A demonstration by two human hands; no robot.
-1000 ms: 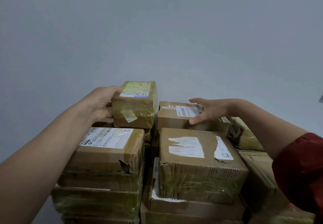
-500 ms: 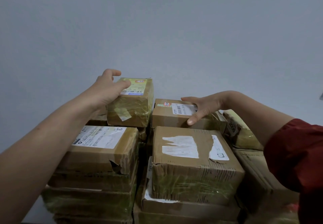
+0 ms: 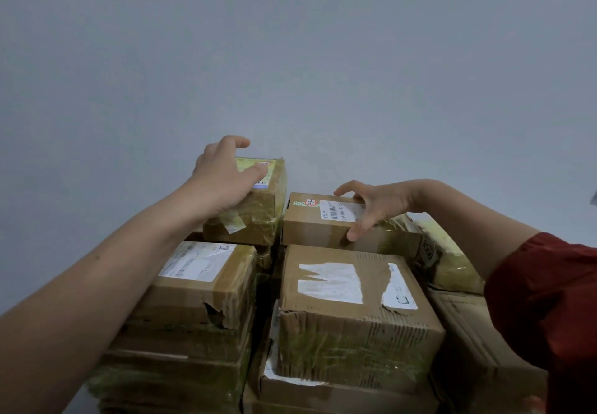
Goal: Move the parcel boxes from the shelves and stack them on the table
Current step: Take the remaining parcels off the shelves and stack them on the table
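Observation:
Several cardboard parcel boxes stand stacked against a grey wall. At the back left, a tape-wrapped box with a yellow label (image 3: 258, 213) sits on top of a stack. My left hand (image 3: 223, 174) lies over its top left edge, thumb on the label and fingers loosely raised. To its right lies a flat brown box with a barcode label (image 3: 313, 226). My right hand (image 3: 378, 207) arches over that box, thumb pressed on its front face and fingers curled onto its top.
In front stand a box with a white label and a torn corner (image 3: 200, 287) and a larger box with torn white stickers (image 3: 352, 313), both on lower stacked boxes. More taped parcels (image 3: 452, 265) sit at the right, by my red sleeve (image 3: 549, 300).
My left hand has moved from the yellow-labelled box's left side onto its top. My right hand has gone from lying flat on the barcode box to arching over it, thumb on the front.

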